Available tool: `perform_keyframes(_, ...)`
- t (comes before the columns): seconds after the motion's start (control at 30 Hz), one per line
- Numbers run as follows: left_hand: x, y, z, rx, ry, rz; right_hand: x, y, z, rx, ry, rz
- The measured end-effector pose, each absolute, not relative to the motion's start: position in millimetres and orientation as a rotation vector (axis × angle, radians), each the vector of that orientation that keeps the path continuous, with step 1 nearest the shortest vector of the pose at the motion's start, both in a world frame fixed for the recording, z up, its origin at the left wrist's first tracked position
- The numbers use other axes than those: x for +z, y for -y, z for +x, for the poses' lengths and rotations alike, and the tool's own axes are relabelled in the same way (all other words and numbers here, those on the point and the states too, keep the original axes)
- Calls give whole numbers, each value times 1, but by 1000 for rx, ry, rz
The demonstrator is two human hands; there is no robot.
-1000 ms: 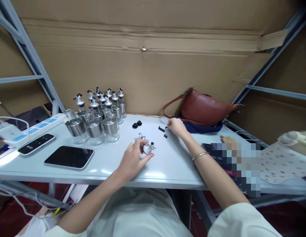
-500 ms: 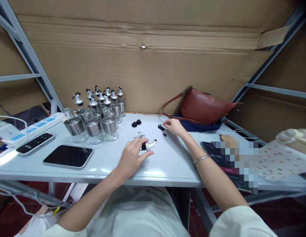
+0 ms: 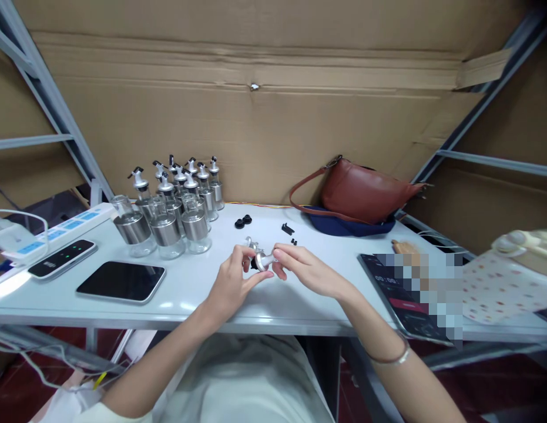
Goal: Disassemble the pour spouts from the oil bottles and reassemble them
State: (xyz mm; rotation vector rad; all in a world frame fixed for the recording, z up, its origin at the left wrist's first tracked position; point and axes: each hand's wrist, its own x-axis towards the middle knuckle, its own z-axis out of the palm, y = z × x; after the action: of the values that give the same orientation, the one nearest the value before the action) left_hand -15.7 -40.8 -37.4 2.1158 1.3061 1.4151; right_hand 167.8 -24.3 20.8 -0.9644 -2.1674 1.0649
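My left hand grips a silver metal bottle pourer between thumb and fingers, just above the table, its spout pointing right. The fingers of my right hand are closed together at the tip of that spout. Whatever lies between them is hidden. More silver pourer parts show just behind my left fingers. Beyond my hands lie a black flip-cap piece, some tiny black bits and two black round stoppers.
Several glass bottles with steel bands stand at left, the rear ones fitted with pourers. A black-screened device, a power strip, a brown handbag on dark blue cloth, and a phone-like timer surround the work area.
My right hand has come from beside the black pieces, toward me and left, to the spout's tip. Fewer black parts seem to lie there. My left hand stays on the pourer.
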Motion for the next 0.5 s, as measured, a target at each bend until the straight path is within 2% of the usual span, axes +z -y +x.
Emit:
perform_keyframes(0.23, -26, 40, -20, 1214, -1135, 2369, 16, 20, 172, 902, 2205, -1001)
perform_keyframes(0.5, -32, 36, -20, 1254, -1167, 2537, 14, 9, 175, 843, 2292, -1043)
